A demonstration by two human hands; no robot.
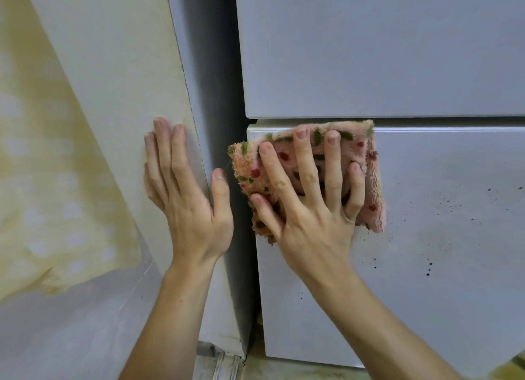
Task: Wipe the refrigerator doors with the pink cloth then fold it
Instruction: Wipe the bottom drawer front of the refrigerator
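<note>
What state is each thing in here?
upper refrigerator door: shut.
lower refrigerator door: shut, dark specks.
pink cloth: folded over, pressed on that door's top left corner.
right hand: spread, pressing the cloth.
left hand: flat on the cream panel.

A cream wall [113,67] fills the upper left. Yellowish fabric [34,180] with pale spots hangs at its left. Grimy floor [221,365] shows below.

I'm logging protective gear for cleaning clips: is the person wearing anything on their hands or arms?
No. The left hand and right hand are bare: no gloves, rings, watch or bracelet. No sleeve reaches either forearm in view. Nails short, unpainted.
</note>
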